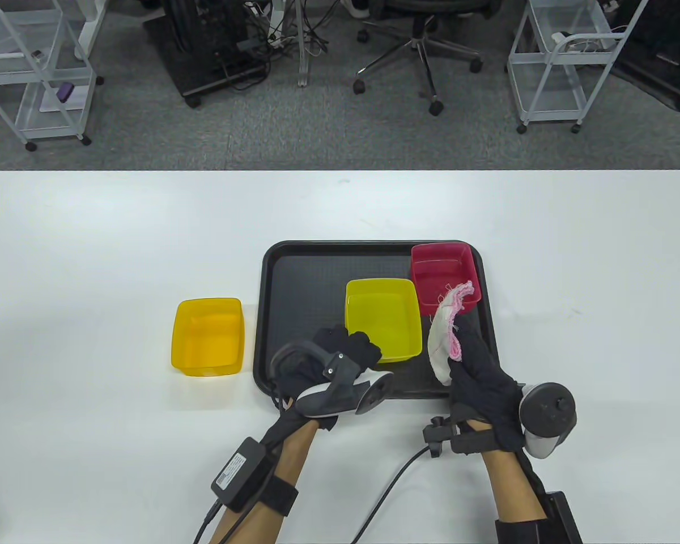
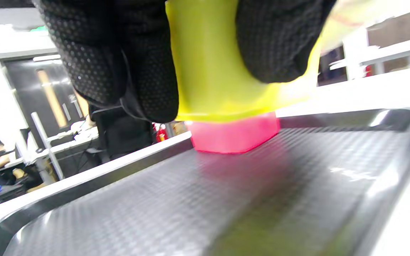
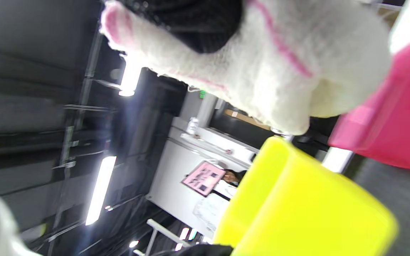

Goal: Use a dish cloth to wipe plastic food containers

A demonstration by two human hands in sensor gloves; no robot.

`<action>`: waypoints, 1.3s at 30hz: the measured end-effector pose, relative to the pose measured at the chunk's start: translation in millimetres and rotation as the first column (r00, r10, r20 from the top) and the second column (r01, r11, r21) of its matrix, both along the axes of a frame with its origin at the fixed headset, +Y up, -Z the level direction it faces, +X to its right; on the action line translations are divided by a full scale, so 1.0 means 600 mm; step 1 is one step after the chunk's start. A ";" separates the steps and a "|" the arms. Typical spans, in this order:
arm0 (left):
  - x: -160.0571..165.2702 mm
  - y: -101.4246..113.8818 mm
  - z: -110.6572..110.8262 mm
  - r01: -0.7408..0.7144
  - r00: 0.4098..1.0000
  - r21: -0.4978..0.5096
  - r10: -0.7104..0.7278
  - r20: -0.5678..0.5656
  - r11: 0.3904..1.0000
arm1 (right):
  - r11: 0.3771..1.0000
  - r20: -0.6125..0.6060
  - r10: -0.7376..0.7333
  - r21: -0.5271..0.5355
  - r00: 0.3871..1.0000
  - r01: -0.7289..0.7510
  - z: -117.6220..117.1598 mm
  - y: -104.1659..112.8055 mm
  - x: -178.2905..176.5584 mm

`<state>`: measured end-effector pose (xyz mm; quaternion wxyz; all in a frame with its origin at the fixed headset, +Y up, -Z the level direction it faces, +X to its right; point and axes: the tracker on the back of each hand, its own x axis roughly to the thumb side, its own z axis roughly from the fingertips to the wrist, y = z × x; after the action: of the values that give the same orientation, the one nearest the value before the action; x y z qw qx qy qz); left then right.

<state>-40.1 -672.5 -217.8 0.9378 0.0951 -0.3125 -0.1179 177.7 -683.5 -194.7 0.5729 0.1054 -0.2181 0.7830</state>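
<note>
A lime-yellow plastic container [image 1: 383, 318] stands on the black tray [image 1: 306, 283]; my left hand [image 1: 348, 351] grips its near-left corner, fingers curled round the wall [image 2: 212, 71]. Behind it, at the tray's far right, sits a red container [image 1: 443, 275], showing pink [image 2: 233, 137] in the left wrist view. My right hand [image 1: 476, 368] holds a white and pink dish cloth [image 1: 450, 328] upright just right of the lime container [image 3: 308, 209], the cloth [image 3: 262, 67] hanging beside the red container [image 3: 393, 117]. An orange-yellow container [image 1: 208, 336] rests on the table left of the tray.
The white table [image 1: 90, 238] spreads wide around the tray. A cable [image 1: 391, 487] runs from the right wrist across the near table. Beyond the far edge are an office chair [image 1: 425, 34] and white wire carts [image 1: 34, 73].
</note>
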 end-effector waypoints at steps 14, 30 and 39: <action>0.016 0.017 0.118 -0.024 0.988 0.152 0.001 0.153 0.988 | 0.680 -0.024 0.729 -0.079 0.684 -0.729 0.012 0.045 -0.128; 0.009 -0.004 0.104 0.040 0.990 0.218 -0.068 0.123 0.975 | 0.752 -0.409 0.259 -0.483 0.875 -0.448 -0.021 0.010 -0.095; 0.022 -0.006 0.122 0.002 0.984 0.240 -0.044 0.173 0.971 | 0.470 -0.132 0.851 -0.242 0.508 -0.849 0.003 0.036 -0.141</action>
<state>-26.9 -675.8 -144.3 0.8866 0.2136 -0.3791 -0.1565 93.0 -661.7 -192.7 0.1169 0.1163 -0.0277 0.9859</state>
